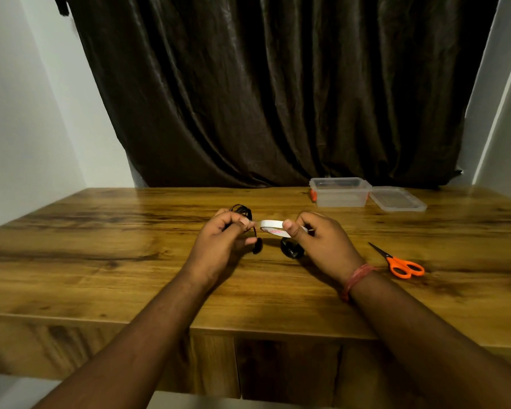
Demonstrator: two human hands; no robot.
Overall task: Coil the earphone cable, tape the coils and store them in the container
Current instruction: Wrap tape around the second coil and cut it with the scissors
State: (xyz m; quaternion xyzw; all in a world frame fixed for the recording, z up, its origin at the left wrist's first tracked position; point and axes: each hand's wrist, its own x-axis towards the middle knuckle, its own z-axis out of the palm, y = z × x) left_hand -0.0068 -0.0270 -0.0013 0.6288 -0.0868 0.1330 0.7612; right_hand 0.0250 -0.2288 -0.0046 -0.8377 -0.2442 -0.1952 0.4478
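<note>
Cable (242,209) and tape (270,225) (both pinched)

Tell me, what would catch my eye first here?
Two hands meet over the middle of the wooden table: the left hand grips a coiled black cable, the right hand holds a white tape roll. Orange scissors lie right; an open clear box sits behind.

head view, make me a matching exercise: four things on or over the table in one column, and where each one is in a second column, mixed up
Things:
1. earphone cable
2. tape roll
3. scissors
4. container

Places:
A. at the back of the table, open, its lid lying beside it
B. gripped in the left hand
C. flat on the table, right of the right wrist
D. held in the right hand

Pairs: 1-B, 2-D, 3-C, 4-A
</note>
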